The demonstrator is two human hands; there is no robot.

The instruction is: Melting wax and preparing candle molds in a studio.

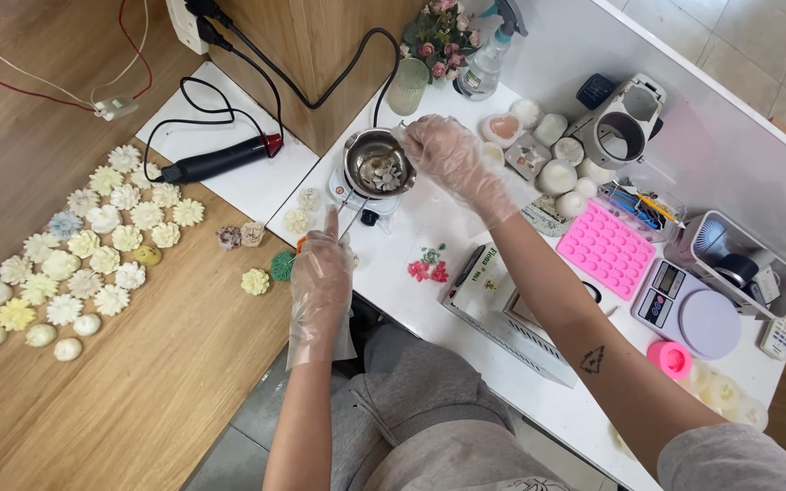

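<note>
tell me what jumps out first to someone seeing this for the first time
The crowd of pale flower-shaped wax pieces laid out on the wooden table at the left stands out first. Next is the small metal pot on the white counter, with the gloved right hand at its rim and the gloved left hand pointing up just below it. A bright pink mould tray lies to the right.

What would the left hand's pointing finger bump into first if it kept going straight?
Probably the small white heating base under the metal pot. The left hand points up the white table toward it; depth is hard to judge.
</note>
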